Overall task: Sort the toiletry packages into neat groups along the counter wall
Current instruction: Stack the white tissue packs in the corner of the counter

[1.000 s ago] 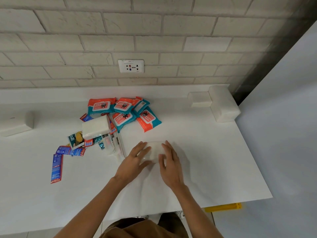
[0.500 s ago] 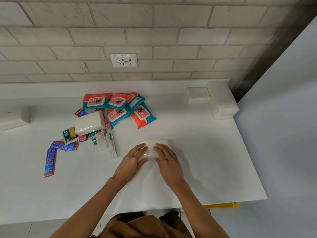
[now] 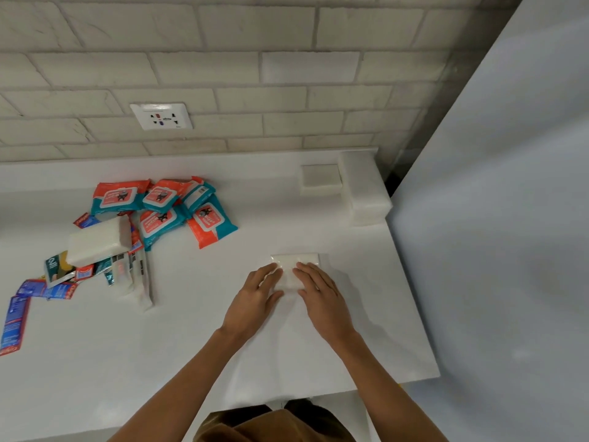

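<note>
In the head view, the left hand [image 3: 255, 298] and the right hand [image 3: 322, 296] lie side by side on a small white pack [image 3: 294, 264]. It sits flat on the white worktop [image 3: 159, 346], right of the middle. Both hands are spread flat, with fingers fairly straight and pressing on the pack's top, gripping nothing. The pack's far edge shows past the fingertips.

Well to the left and nearer the wall lies a loose pile of orange-and-teal wipes packs [image 3: 165, 207], overlapping one another. At the pile's near-left edge, a larger white block pack [image 3: 98, 240] rests tilted on mixed small sachets [image 3: 79, 272], beside some slim white packages [image 3: 140, 282]. Further left, blue-and-red sachet strips [image 3: 14, 317] trail toward the frame edge.

In the worktop's far right corner, against the brick wall [image 3: 287, 68], a low white pack [image 3: 320, 180] lies just beside a taller white stack [image 3: 363, 189]. A wall socket [image 3: 161, 116] is set in the bricks above the pile. A grey panel [image 3: 494, 218] borders the worktop's right side.
</note>
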Available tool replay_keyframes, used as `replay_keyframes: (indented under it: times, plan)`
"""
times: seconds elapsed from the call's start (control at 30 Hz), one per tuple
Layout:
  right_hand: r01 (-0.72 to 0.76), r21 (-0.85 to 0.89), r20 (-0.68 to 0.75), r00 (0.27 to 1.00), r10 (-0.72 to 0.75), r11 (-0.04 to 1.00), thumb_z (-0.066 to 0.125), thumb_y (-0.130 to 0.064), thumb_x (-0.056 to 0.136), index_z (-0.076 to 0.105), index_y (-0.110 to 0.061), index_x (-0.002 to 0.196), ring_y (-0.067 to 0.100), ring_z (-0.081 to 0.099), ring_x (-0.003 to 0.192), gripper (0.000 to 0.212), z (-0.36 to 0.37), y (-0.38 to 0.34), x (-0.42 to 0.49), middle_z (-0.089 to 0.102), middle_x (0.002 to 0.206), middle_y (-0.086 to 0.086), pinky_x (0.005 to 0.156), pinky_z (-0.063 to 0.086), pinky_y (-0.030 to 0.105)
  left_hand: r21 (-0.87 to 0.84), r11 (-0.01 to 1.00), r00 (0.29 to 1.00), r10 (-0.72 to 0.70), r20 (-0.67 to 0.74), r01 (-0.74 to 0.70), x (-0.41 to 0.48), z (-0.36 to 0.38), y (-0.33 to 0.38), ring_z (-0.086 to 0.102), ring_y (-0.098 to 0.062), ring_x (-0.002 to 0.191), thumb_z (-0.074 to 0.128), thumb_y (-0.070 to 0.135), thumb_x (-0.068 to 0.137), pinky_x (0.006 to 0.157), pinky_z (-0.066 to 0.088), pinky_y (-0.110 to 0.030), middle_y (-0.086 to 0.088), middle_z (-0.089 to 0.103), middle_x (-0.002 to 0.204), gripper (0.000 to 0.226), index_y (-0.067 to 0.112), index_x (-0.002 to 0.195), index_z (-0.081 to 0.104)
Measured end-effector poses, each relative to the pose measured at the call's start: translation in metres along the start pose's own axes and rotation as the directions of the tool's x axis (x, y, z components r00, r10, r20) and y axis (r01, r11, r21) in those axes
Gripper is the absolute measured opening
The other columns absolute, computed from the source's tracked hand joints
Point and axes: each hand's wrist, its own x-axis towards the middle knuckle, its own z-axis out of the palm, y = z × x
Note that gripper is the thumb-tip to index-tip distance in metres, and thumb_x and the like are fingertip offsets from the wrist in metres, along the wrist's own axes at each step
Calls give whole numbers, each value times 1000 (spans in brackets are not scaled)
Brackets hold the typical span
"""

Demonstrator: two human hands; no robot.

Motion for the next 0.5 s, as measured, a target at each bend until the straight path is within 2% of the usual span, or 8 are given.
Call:
replay_keyframes:
  times: [0.1,0.3,0.4,0.5]
  plan:
    - [22,-15,7,1000,-22,1000,65,-19,105,53,-16,154,15,38,154,51,-10,24,3,49,162,-2,125,37,34,45,998,999,35,-34,-33,16,11,15,51,-27,135,63,38,100,104,53,-38,-8,53,151,52,14,145,57]
    - [16,8,16,1000,-16,1000,64,-17,106,52,-16,155,15,37,155,50,-24,55,15,49,162,-2,124,38,36,112,989,991,108,-84,-99,48,31,35,52,-31,137,75,32,94,109,51,-45,-14,55,149,54,7,139,60]
    - [19,39,48,999,-20,999,62,-17,107,51,-17,155,13,35,156,49,-33,64,22,47,163,-3,125,36,34,87,985,984,158,-83,-151,63,41,42,45,-26,144,71,32,98,115,45,-42,-9,52,152,55,6,144,57]
    - [-11,150,101,995,-5,989,59,-17,105,55,-22,151,7,34,154,46,-52,70,34,49,161,-8,125,34,30,55,989,986,143,-80,-139,72,46,46,43,-23,146,67,36,101,116,44,-39,-6,51,154,53,12,147,55]
